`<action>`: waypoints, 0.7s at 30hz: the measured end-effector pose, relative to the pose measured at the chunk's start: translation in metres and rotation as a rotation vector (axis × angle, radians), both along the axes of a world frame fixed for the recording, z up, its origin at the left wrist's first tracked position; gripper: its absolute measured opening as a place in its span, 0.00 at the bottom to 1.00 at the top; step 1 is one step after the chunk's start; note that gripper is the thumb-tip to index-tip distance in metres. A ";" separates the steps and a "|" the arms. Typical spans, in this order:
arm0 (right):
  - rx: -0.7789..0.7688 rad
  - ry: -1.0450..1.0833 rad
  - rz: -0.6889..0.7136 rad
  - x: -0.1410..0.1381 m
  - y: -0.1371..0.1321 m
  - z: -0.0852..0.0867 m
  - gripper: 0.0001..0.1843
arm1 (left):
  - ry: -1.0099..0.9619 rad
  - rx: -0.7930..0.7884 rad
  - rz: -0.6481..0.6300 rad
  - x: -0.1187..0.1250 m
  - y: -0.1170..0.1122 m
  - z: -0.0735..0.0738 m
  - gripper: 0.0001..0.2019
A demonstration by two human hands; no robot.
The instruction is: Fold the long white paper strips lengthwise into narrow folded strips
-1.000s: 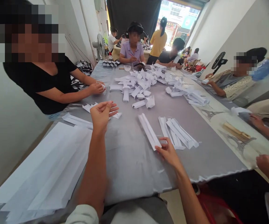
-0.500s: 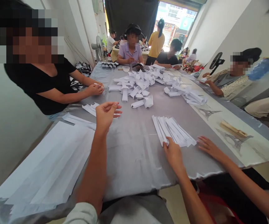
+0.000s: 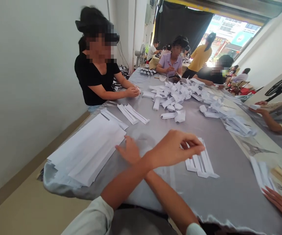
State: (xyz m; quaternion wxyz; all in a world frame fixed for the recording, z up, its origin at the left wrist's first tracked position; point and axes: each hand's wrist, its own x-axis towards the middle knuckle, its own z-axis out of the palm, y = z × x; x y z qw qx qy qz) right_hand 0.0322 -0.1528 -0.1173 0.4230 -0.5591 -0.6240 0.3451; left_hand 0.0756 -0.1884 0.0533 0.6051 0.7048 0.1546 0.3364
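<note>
Crosswise, left hand fingers pinched, empty, above folded strips, right hand spread flat on cloth.

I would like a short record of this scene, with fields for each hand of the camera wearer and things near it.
left hand: raised over the folded paper strips, fingers curled, nothing seen in them
right hand: crossed under the left arm, open flat on the grey cloth, beside the white sheet stack
table middle: heap of folded white pieces
</note>
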 end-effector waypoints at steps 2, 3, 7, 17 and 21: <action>-0.067 -0.068 -0.052 -0.017 0.017 -0.001 0.34 | 0.034 0.035 -0.052 -0.001 -0.004 0.001 0.11; -0.098 -0.088 -0.067 -0.023 0.024 -0.001 0.37 | 0.043 0.044 -0.066 -0.002 -0.004 0.001 0.11; -0.173 -0.119 -0.066 -0.028 0.040 -0.003 0.38 | 0.060 0.059 -0.074 -0.004 0.003 -0.003 0.08; -0.167 0.050 -0.043 0.003 0.080 -0.006 0.16 | 0.081 0.081 0.032 -0.013 0.028 -0.007 0.10; -0.172 0.035 0.015 0.009 0.082 0.002 0.11 | 0.107 0.043 0.031 -0.017 0.031 -0.005 0.11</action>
